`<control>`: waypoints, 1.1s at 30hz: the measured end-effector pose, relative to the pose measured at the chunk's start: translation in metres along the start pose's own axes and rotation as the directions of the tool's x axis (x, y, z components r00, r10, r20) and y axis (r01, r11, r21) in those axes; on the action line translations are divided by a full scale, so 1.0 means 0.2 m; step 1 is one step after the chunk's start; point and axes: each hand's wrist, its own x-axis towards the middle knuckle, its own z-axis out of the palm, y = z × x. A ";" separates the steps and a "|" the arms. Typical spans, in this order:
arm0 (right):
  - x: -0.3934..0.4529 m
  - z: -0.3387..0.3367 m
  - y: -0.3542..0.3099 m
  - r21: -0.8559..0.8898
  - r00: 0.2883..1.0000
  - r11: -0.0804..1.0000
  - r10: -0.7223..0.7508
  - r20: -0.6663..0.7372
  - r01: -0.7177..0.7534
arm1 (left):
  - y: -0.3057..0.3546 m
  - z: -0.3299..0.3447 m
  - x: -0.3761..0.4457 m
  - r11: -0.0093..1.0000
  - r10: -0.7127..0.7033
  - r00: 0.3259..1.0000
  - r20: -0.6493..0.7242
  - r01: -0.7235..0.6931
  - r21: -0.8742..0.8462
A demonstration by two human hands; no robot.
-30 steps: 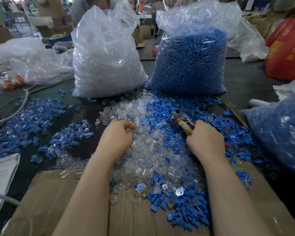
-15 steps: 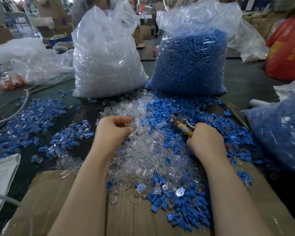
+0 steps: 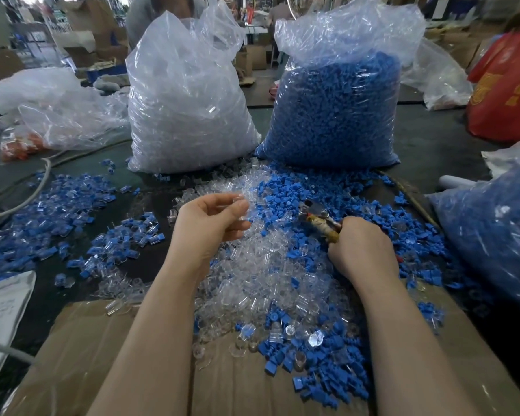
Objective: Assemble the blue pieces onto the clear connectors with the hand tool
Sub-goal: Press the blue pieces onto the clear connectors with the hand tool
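Observation:
A heap of loose clear connectors point(image 3: 261, 271) mixed with blue pieces point(image 3: 318, 364) covers the middle of the table. My left hand point(image 3: 212, 223) is raised above the heap, palm turned up, pinching a clear connector point(image 3: 241, 207) at its fingertips. My right hand point(image 3: 362, 250) rests on the heap at the right and grips the wrapped handle of the hand tool point(image 3: 320, 216), whose metal jaws point up and left. Finished blue-and-clear assemblies point(image 3: 72, 211) lie spread at the left.
A tall bag of clear connectors point(image 3: 186, 100) and a bag of blue pieces point(image 3: 336, 109) stand behind the heap. Another blue-filled bag point(image 3: 493, 235) sits at the right. Cardboard point(image 3: 108, 364) covers the near edge; a cable point(image 3: 27, 193) runs at far left.
My left hand lifted out of the heap and turned palm up with a clear connector at its fingertips. My right hand with the tool stayed nearly in place.

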 end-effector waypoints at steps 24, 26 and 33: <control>0.01 0.03 -0.01 0.059 0.999 0.998 -0.007 -0.037 0.010 | 0.01 0.04 -0.02 0.998 0.010 0.996 0.089 -0.004 -0.064; 0.01 0.04 -0.01 0.068 0.998 0.998 0.004 -0.058 0.000 | 0.02 0.04 -0.03 0.998 0.015 0.995 0.094 -0.009 -0.058; 0.04 0.05 -0.01 0.159 0.989 0.987 0.009 -0.147 0.015 | 0.02 0.06 -0.04 1.000 0.024 0.994 0.105 -0.022 -0.020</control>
